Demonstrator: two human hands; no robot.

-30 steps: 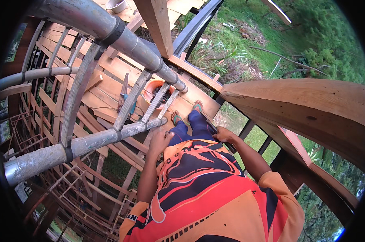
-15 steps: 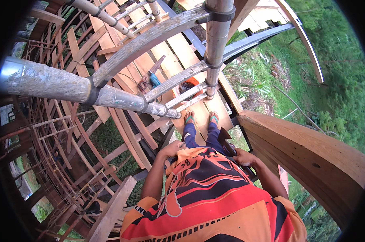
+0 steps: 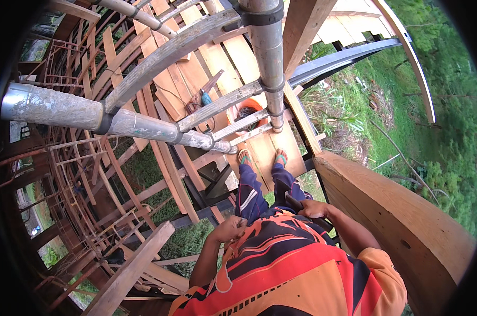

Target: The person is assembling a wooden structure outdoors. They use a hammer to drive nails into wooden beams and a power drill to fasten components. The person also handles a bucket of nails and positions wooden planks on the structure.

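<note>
My right hand is closed around a dark-handled tool at my right hip; its dark blade is mostly out of sight, and its exact kind cannot be made out. My left hand is curled closed against the lower front of my orange, red and black shirt. Whether those fingers pinch the cloth is hidden. My sandalled feet stand on wooden planks, just behind a ladder with thick metal rails and worn wooden rungs.
Past the ladder's rungs stand an orange bucket with dark contents and a teal power tool with a cord. A thick timber beam runs along my right. Open framing with reddish metal bars drops away at left; grass lies below.
Both hands have moved slightly lower in the view. The tool in my right hand has turned, so its blade no longer stands out. The view has shifted a little, moving the ladder leftward.
</note>
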